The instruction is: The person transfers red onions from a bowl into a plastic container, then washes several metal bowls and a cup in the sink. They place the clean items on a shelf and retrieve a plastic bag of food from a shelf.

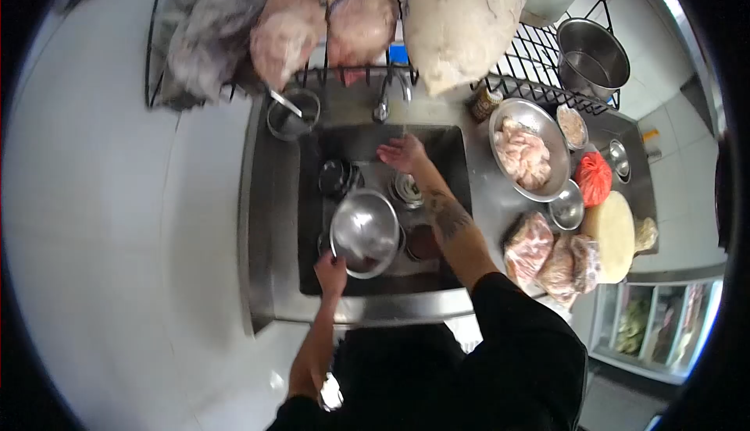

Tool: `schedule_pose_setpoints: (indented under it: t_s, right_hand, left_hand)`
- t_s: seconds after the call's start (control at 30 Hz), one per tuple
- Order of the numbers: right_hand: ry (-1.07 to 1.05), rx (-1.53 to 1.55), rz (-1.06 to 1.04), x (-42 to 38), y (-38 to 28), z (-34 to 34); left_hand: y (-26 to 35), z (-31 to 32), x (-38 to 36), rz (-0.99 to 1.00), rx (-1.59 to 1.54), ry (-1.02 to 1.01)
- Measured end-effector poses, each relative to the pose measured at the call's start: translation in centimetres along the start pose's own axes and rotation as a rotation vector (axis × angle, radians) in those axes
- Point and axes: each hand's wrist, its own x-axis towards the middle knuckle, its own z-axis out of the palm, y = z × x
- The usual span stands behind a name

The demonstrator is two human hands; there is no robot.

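My left hand (331, 273) grips the near left rim of a shiny metal bowl (364, 228), which is tilted over the steel sink (312, 150). My right hand (401, 154) is held below the faucet (382, 107) with its fingers apart and nothing in them. Beneath the bowl and beside it, several dishes stand in the sink, among them a dark round one (334, 176) and a metal one (408, 190). The bowl hides part of what lies under it.
On the right counter are a large bowl (556, 136) of pale raw meat, wrapped meat (529, 250), a red bag (594, 179) and a round board (611, 236). Above the sink, a black wire rack (512, 62) holds bulging bags and a metal pot (592, 56).
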Motion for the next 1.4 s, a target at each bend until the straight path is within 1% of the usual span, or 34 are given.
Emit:
schedule_pose_setpoints:
  t_s: [0.03, 0.07, 0.1, 0.13, 0.17, 0.2, 0.23, 0.27, 0.3, 0.33, 0.43, 0.5, 0.57, 0.63, 0.67, 0.7, 0.73, 0.77, 0.8, 0.83, 0.93, 0.97, 1.03, 1.07, 1.17, 1.2, 1.23, 1.3, 1.33, 1.37, 1.4]
  right_hand:
    - [0.059, 0.246, 0.042, 3.3, 0.3, 1.9]
    - [0.118, 0.500, 0.088, 6.9, 0.8, 2.9]
    - [-0.038, 0.691, 0.045, 12.6, 2.1, 2.3]
    - [-0.038, 0.884, -0.056, 13.2, 1.6, 4.7]
    - [-0.058, 1.134, -0.013, 15.5, 1.7, 5.4]
    - [0.014, 1.172, -0.148, 14.0, 1.6, 7.2]
    - [0.108, 1.092, -0.206, 15.3, 2.6, 7.2]
    - [0.402, 0.510, -0.665, 16.6, 4.4, 7.0]
    - [0.662, -0.148, -1.042, 17.3, 5.8, 6.6]
    - [0.503, -0.705, -1.222, 12.3, 5.9, 5.0]
    - [0.691, -1.289, -1.007, 6.7, 7.8, -0.7]
    - [0.905, -1.406, -0.809, 0.1, 7.1, -3.8]
    - [1.057, -1.290, -0.746, -2.0, 7.3, -8.2]
    - [0.568, -0.941, -0.326, -2.1, 6.0, -12.6]
    - [0.334, -0.745, -0.123, -2.4, 5.1, -13.3]
    - [0.308, -0.988, -0.202, -2.3, 4.6, -13.5]
    - [0.269, -1.228, -0.287, -2.6, 3.5, -11.9]
    - [0.196, -1.422, -0.418, -0.8, 3.0, -11.4]
    - [0.143, -1.610, -0.571, 1.0, 2.5, -10.9]
    - [0.055, -1.741, -0.764, 3.9, 3.4, -11.7]
    - [-0.017, -1.689, -0.842, -0.7, 2.5, -6.5]
    - [0.026, -1.673, -0.775, -1.8, 2.4, -6.1]
    - [0.126, -1.644, -0.664, -3.4, 1.4, -5.9]
    - [0.226, -1.527, -0.628, -4.2, 1.6, -6.4]
    - [0.421, -1.719, -0.940, -6.7, 3.8, -8.1]
    - [0.380, -1.780, -0.851, -9.5, 4.2, -7.0]
    - [0.328, -1.841, -0.955, -11.0, 4.5, -7.6]
    - [0.247, -1.949, -1.169, -13.6, 4.6, -9.2]
    - [0.338, -2.016, -1.334, -15.5, 4.1, -9.7]
    - [0.301, -1.943, -1.442, -16.8, 3.2, -10.5]
    - [0.272, -1.869, -1.546, -18.4, 2.3, -11.6]
  left_hand:
    - [-4.0, 1.6, 1.2, 0.038, -0.016, 0.007]
    - [-7.8, 3.4, 2.3, -0.148, -0.164, -0.058]
    - [-7.7, 3.6, 2.5, -0.275, -0.327, -0.096]
    - [-4.4, 2.6, 2.4, -0.429, -0.525, -0.152]
    - [-4.2, 2.9, 3.1, -0.424, -0.522, -0.177]
    - [-4.4, 2.9, 3.6, -0.424, -0.516, -0.197]
    - [-4.7, 2.7, 4.1, -0.428, -0.511, -0.214]
    - [-5.8, 3.1, 5.2, -0.414, -0.433, -0.241]
    - [-6.1, 3.5, 6.2, -0.393, -0.467, -0.263]
    - [-6.0, 4.1, 7.4, -0.373, -0.508, -0.281]
    - [-4.5, 6.5, 11.6, -0.390, -0.546, -0.314]
    - [-4.4, 8.3, 14.8, -0.392, -0.550, -0.372]
    - [-4.9, 10.3, 17.8, -0.346, -0.552, -0.533]
    - [-4.6, 12.2, 18.9, -0.411, -0.808, -0.562]
    - [-5.5, 13.3, 18.7, -0.443, -0.937, -0.570]
    - [-6.5, 14.3, 17.9, -0.472, -0.958, -0.589]
    - [-8.4, 16.0, 17.7, -0.494, -0.980, -0.605]
    - [-9.0, 17.0, 17.5, -0.509, -1.003, -0.620]
    - [-9.9, 17.8, 16.7, -0.511, -1.009, -0.751]
    - [-10.0, 18.5, 16.1, -0.567, -0.942, -0.776]
    - [-10.4, 20.3, 17.1, -0.717, -0.758, -0.869]
    - [-9.1, 20.1, 17.7, -0.732, -0.752, -0.845]
    - [-7.5, 19.8, 18.9, -0.685, -0.823, -0.704]
    - [-7.0, 19.6, 20.1, -0.624, -0.773, -0.728]
    - [-5.2, 18.9, 23.0, -0.484, -0.652, -0.816]
    - [-3.7, 18.6, 23.7, -0.452, -0.643, -0.854]
    - [-2.3, 18.3, 24.0, -0.418, -0.630, -0.895]
    - [0.6, 17.6, 23.4, -0.257, -0.682, -0.880]
    - [1.8, 17.7, 23.2, -0.172, -0.705, -0.880]
    - [1.9, 18.4, 24.0, 0.340, -0.498, -0.855]
    - [1.9, 19.7, 25.1, 0.200, -0.571, -0.914]
